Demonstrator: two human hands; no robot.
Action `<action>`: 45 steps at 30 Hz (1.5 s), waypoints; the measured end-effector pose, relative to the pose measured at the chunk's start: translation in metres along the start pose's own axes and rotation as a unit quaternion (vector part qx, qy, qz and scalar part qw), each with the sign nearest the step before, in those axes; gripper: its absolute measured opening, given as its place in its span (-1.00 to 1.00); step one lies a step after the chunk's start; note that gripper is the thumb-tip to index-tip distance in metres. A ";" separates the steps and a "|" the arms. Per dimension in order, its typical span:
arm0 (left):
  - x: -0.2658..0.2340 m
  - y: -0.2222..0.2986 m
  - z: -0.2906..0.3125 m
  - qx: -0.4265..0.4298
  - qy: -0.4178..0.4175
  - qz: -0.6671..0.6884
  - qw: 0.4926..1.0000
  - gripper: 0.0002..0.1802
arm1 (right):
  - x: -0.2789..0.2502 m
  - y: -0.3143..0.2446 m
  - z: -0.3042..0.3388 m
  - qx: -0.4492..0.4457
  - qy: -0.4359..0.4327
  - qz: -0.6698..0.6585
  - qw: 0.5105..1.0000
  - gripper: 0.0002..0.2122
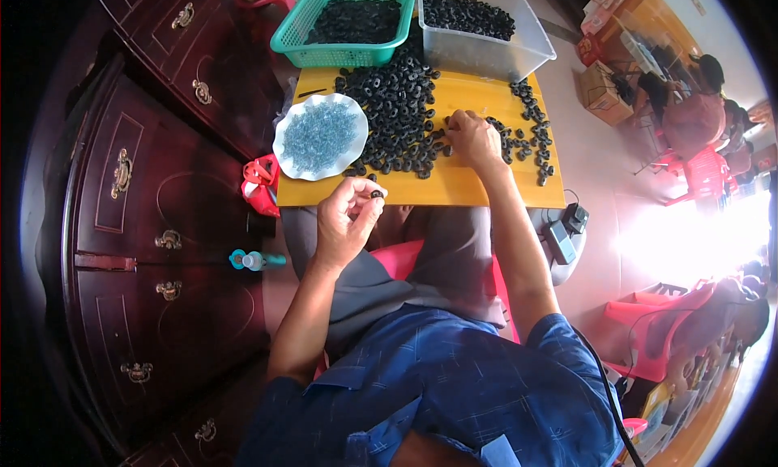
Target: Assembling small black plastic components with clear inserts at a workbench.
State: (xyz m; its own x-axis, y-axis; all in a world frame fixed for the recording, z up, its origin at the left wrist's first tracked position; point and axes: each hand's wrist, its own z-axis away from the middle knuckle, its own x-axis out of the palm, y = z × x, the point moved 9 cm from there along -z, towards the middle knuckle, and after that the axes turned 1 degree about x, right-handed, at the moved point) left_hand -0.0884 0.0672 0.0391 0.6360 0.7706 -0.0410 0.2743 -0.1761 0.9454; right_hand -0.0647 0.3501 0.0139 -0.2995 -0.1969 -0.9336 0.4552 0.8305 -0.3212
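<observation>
My left hand pinches one dark ring piece, thumb to fingers, by the yellow table's near edge. My right hand curls at the black pieces, hold unclear. Probably picking step; next needs fine pinch.

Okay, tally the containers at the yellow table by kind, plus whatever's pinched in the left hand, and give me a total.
Green basket: 1
Clear plastic bin: 1
White plate: 1
Small black ring in the left hand: 1
Total: 4
</observation>
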 end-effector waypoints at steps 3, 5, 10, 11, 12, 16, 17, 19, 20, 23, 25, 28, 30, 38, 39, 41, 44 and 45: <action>-0.001 -0.004 0.001 0.002 0.004 0.002 1.000 -0.86 | -0.018 -0.002 0.008 -0.004 0.059 -0.073 0.996 -0.83; -0.001 -0.008 0.002 -0.013 0.006 0.016 1.000 -0.84 | -0.030 -0.004 0.017 -0.002 0.071 -0.167 0.983 -0.83; 0.004 -0.013 0.004 -0.072 -0.023 0.047 0.996 -0.79 | -0.034 -0.037 0.059 0.021 -0.013 -0.573 0.819 -0.95; 0.003 -0.014 0.005 -0.075 -0.021 0.045 0.996 -0.79 | -0.025 -0.042 0.070 0.022 -0.039 -0.595 0.802 -0.96; 0.009 -0.019 0.004 -0.101 -0.033 0.077 0.991 -0.78 | -0.018 -0.045 0.081 0.022 -0.061 -0.616 0.785 -0.97; 0.013 -0.027 0.007 -0.139 -0.060 0.117 0.981 -0.77 | 0.009 -0.075 0.122 0.047 -0.147 -0.670 0.726 -0.87; 0.014 -0.027 0.007 -0.146 -0.063 0.122 0.980 -0.79 | 0.012 -0.078 0.127 0.048 -0.149 -0.671 0.725 -0.87; 0.014 -0.023 0.007 -0.149 -0.056 0.130 0.979 -0.82 | 0.019 -0.084 0.135 0.060 -0.172 -0.677 0.714 -0.85; 0.013 -0.023 0.007 -0.150 -0.049 0.138 0.978 -0.85 | 0.023 -0.085 0.137 0.061 -0.178 -0.674 0.715 -0.84; 0.015 -0.022 0.006 -0.148 -0.076 0.142 0.976 -0.88 | 0.027 -0.086 0.143 0.073 -0.180 -0.688 0.700 -0.86; 0.016 -0.023 0.007 -0.152 -0.078 0.151 0.974 -0.88 | 0.030 -0.084 0.143 0.078 -0.182 -0.690 0.696 -0.86; 0.018 -0.023 0.007 -0.159 -0.085 0.163 0.970 -0.88 | 0.027 -0.085 0.143 0.086 -0.181 -0.693 0.692 -0.86; 0.020 -0.022 0.008 -0.163 -0.088 0.165 0.969 -0.88 | 0.027 -0.086 0.144 0.090 -0.180 -0.693 0.692 -0.86; 0.019 -0.022 0.007 -0.163 -0.079 0.160 0.970 -0.89 | 0.027 -0.085 0.144 0.099 -0.155 -0.702 0.688 -0.86; 0.018 -0.024 0.007 -0.163 -0.079 0.160 0.970 -0.89 | 0.026 -0.085 0.144 0.100 -0.155 -0.702 0.688 -0.86; 0.017 -0.026 0.008 -0.166 -0.081 0.161 0.970 -0.89 | 0.024 -0.087 0.143 0.092 -0.159 -0.691 0.699 -0.86; 0.017 -0.029 0.009 -0.176 -0.079 0.158 0.969 -0.89 | 0.025 -0.089 0.144 0.076 -0.167 -0.687 0.703 -0.87; 0.017 -0.030 0.009 -0.176 -0.079 0.157 0.969 -0.89 | 0.025 -0.089 0.144 0.076 -0.167 -0.687 0.703 -0.87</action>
State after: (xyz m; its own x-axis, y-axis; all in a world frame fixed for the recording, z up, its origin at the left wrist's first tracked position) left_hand -0.0789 0.0797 0.0074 0.7579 0.6048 0.2445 -0.1960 -0.1463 0.9696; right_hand 0.0078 0.1962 -0.0034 -0.3418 -0.8914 0.2977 0.0193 -0.3234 -0.9461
